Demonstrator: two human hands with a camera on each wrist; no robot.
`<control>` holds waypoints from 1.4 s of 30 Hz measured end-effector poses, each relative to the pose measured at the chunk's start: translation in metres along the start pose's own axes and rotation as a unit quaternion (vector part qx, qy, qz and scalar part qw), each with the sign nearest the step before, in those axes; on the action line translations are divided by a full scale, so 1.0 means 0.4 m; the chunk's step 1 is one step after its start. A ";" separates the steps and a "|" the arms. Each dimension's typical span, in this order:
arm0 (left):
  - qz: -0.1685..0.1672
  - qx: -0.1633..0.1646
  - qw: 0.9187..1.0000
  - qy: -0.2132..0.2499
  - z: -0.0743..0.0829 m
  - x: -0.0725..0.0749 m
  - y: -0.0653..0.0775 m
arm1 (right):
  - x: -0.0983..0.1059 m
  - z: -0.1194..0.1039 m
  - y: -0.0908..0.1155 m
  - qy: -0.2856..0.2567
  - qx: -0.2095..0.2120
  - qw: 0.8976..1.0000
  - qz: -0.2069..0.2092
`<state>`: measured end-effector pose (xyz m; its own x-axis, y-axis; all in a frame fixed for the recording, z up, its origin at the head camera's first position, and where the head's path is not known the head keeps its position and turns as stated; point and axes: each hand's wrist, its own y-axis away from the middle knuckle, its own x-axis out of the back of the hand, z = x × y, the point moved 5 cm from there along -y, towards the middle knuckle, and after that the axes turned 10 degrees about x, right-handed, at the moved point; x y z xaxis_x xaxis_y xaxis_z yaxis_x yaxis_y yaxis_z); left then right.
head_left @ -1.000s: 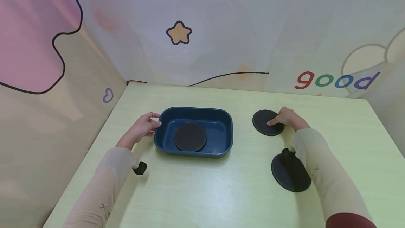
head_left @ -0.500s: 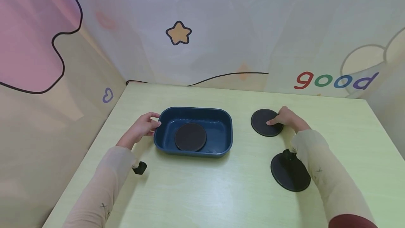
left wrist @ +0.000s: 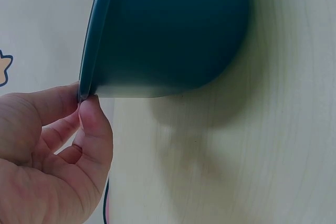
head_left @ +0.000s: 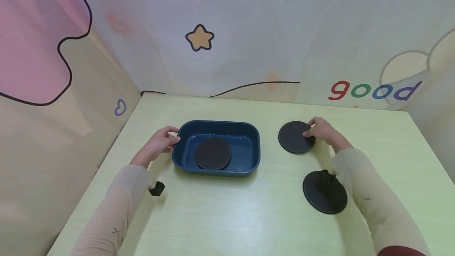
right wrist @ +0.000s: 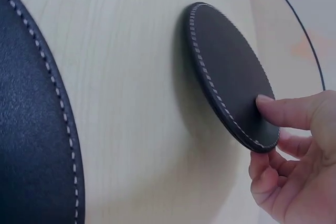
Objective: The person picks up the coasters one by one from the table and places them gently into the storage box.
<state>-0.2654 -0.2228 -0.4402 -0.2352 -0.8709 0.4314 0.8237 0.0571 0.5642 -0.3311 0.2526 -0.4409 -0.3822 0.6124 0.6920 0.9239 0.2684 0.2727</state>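
My left hand [head_left: 159, 144] pinches the left rim of a dark blue rectangular tray [head_left: 245, 157], thumb against its outer side in the left wrist view. Inside the tray, left of its middle, lies a round black coaster [head_left: 213, 153]. Right of the tray, my right hand [head_left: 322, 130] pinches the right edge of a second black coaster [head_left: 295, 137]. Its thumb rests on the top face and the other fingers reach under the edge. White stitching runs round this coaster [right wrist: 231, 66] in the right wrist view, where it tilts over the table with a shadow beneath.
A larger round black leather mat [head_left: 324, 192] lies nearer to me, partly overlapped by the black wrist mount and beside my right sleeve [head_left: 376, 196]. Its stitched edge fills the left of the right wrist view. A printed cloth wall [head_left: 227, 62] rises behind the pale table [head_left: 213, 216].
The coaster in my right hand has moved slightly left, and my right thumb now sits closer to its edge. My left hand and the tray have stayed put.
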 end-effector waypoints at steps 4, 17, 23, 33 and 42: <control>-0.001 -0.001 1.000 0.002 -0.002 0.001 -0.002 | 0.009 -0.006 0.008 -0.034 0.009 0.999 -0.007; -0.003 -0.003 1.000 0.001 0.002 0.001 0.004 | 0.031 -0.027 0.040 -0.125 0.020 0.991 -0.036; -0.004 -0.003 1.000 0.003 0.001 0.001 0.003 | 0.052 -0.057 0.052 -0.142 0.040 0.988 -0.037; -0.002 -0.010 1.000 0.004 0.001 0.001 0.002 | 0.073 -0.145 0.067 -0.144 0.080 0.985 -0.044; -0.006 -0.010 1.000 0.004 0.000 -0.001 0.000 | 0.042 -0.222 0.073 -0.169 0.105 0.978 -0.063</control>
<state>-0.2653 -0.2225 -0.4405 -0.2412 -0.8750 0.4198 0.8312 0.0370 0.5547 -0.3089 0.2047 -0.3618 -0.5090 0.7667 0.3912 0.8589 0.4819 0.1732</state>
